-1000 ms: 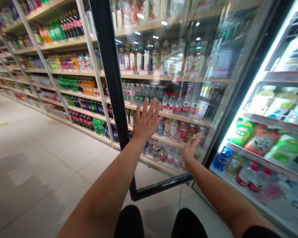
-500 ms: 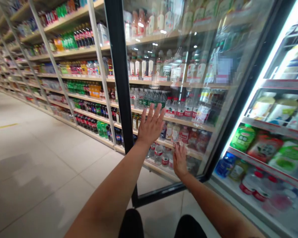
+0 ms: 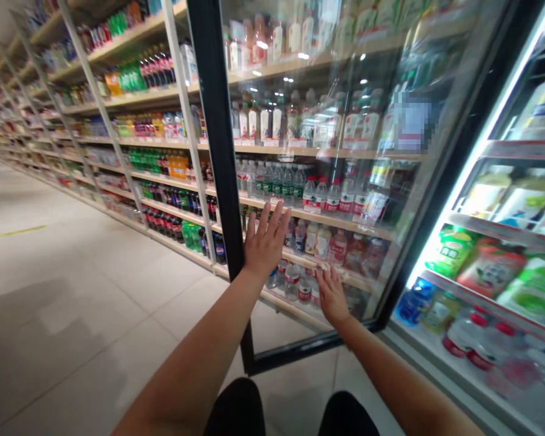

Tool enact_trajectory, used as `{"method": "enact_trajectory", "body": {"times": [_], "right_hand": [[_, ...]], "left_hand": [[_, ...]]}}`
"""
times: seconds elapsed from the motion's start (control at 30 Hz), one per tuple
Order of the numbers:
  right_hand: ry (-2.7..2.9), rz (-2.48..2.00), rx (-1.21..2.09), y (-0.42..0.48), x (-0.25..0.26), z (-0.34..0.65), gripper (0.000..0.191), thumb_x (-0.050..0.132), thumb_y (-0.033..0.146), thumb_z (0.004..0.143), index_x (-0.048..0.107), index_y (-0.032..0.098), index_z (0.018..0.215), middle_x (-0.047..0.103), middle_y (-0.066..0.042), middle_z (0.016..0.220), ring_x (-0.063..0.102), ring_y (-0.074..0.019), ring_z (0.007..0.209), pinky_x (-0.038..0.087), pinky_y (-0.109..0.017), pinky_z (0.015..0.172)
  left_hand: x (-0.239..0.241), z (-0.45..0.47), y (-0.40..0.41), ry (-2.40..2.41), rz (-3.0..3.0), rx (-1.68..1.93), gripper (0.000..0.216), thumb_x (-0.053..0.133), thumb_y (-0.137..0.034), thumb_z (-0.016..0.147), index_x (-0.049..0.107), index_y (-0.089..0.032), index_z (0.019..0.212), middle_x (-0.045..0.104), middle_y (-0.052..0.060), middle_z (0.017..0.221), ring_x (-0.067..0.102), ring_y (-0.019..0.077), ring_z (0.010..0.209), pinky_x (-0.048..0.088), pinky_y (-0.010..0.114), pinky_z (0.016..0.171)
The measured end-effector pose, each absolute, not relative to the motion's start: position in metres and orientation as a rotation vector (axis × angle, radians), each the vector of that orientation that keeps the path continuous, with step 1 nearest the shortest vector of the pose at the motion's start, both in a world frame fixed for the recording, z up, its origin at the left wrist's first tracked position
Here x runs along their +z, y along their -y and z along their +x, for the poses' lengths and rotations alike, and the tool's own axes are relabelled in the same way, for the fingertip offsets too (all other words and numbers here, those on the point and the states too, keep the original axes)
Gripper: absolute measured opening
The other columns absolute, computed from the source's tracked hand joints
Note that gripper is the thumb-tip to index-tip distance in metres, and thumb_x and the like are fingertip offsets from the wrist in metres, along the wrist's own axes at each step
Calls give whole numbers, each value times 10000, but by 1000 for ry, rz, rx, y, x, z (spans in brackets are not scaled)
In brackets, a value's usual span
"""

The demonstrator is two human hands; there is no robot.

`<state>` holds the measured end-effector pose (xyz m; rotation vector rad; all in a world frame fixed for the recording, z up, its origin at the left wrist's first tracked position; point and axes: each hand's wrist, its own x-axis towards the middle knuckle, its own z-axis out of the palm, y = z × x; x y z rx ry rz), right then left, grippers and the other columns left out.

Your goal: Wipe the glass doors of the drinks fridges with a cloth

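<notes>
My left hand [image 3: 264,243] lies flat on the glass door [image 3: 345,91] of a drinks fridge, fingers spread, just right of the door's black frame [image 3: 218,151]. My right hand [image 3: 331,293] rests lower on the same pane with its fingers stretched upward. A small pale spot sits at its fingertips, and I cannot make out what it is. The door stands swung open, and store shelves of bottles show through the glass.
The lit fridge interior [image 3: 504,266] at the right holds green pouches and bottles on shelves. Long shelves of soft drinks [image 3: 154,163] run along the aisle to the left. A tiled floor [image 3: 72,303] spreads out on the left. My dark-clad knees [image 3: 236,406] are at the bottom.
My right hand has moved left, from the door's hinge side onto the glass, and now lies flat. My left hand stays on the pane, a little lower.
</notes>
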<state>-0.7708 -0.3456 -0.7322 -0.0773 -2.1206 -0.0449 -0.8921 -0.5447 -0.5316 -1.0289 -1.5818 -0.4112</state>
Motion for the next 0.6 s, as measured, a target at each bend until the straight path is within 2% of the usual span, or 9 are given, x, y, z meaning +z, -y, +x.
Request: {"method": "enact_trajectory", "body": {"times": [0.1,0.23,0.33,0.43,0.5,0.6], "right_hand": [[2102,-65,-51,348,-704,-771,654,372,62,975,283,249,1595,462,-132,1558,119,-282,1565,323,-596,1183],[2075,-107,-15,365,-656,-787,602,400,88,963,399,226,1549,376,-112,1614,124,-281,1566,251,-573,1215],[2191,68,-92,382,-676,-788,585,425,81,940,489,254,1495,472,-87,1559,265,-278,1530,248,-543,1213],[2323,427,-205,391,-712,-784,580,445,86,940,506,297,1476,575,-35,1476,419,-212,1449,293,-444,1201],[2351,540,-233,394,-715,-785,583,459,99,947,477,301,1494,577,-17,1475,434,-188,1437,305,-418,1197],[2312,500,-229,400,-691,-796,568,460,126,972,445,296,1513,554,-30,1495,389,-200,1470,254,-462,1222]], "left_hand": [[-545,-892,548,1611,-1027,-400,709,499,-191,993,157,-294,1606,282,68,1617,29,231,1541,49,545,1277],[-549,-891,547,1640,-1017,-397,713,505,-218,997,143,-286,1608,260,81,1622,23,243,1538,43,565,1273],[-549,-890,547,1633,-997,-364,691,498,-223,999,170,-276,1605,267,85,1620,51,255,1535,55,568,1273],[-549,-890,548,1630,-986,-355,685,494,-223,998,177,-272,1604,275,83,1615,59,260,1532,67,573,1273],[-550,-891,548,1640,-999,-366,689,490,-220,997,169,-279,1604,272,81,1614,61,264,1530,78,585,1270],[-551,-893,548,1655,-1022,-394,691,481,-214,998,156,-289,1603,258,80,1616,61,267,1527,83,598,1266]]}}
